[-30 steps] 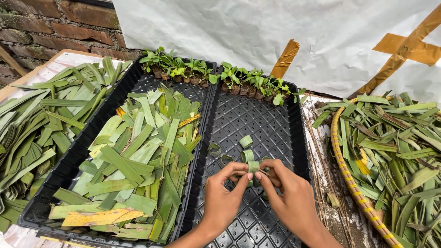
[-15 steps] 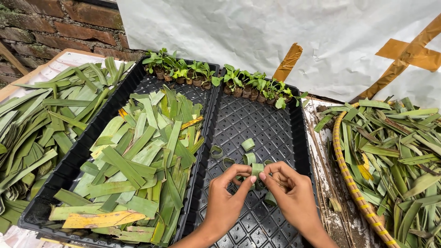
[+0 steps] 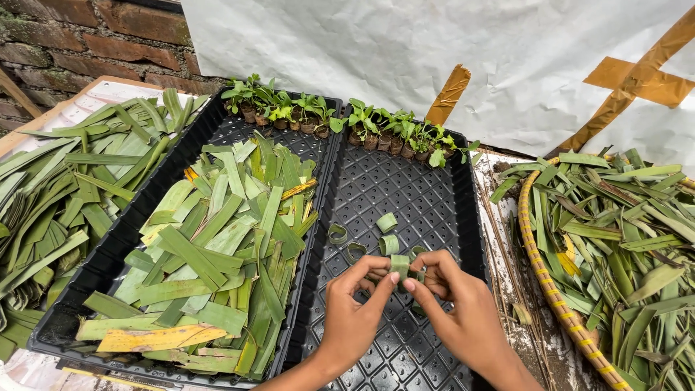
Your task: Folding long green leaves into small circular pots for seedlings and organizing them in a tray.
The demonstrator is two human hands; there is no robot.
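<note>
Right between the two sets of fingertips sits a small rolled leaf strip (image 3: 399, 266), green and curled into a short upright ring; the left hand (image 3: 352, 313) pinches its near side with thumb and forefinger closed on it, and the right hand (image 3: 463, 311) grips the far side the same way, fingers bent and clamped on the same roll; both hands hover low over the right black tray (image 3: 434, 210), a shallow plastic tray with a gridded, perforated floor; on that floor, just beyond the hands, lie several finished leaf rings (image 3: 386, 222), loosely grouped and near one another; along the far edge of this tray stands a row of seedlings (image 3: 402, 134) in small dark plugs; touching its left wall is a second black tray (image 3: 116, 246), heaped with cut leaf strips (image 3: 217, 246), mostly green, a few yellowed, lying at many angles; more seedlings (image 3: 275, 108) line its back edge; further left a loose pile of long leaves (image 3: 58, 195) rests on a pale board; to the right a woven basket rim (image 3: 539, 268), wound in yellow and brown, curves around another heap of green leaves (image 3: 622, 239); behind everything hangs a white sheet (image 3: 405, 51) fixed with brown tape (image 3: 626, 80), and a brick wall (image 3: 94, 36) shows at the upper left.
</note>
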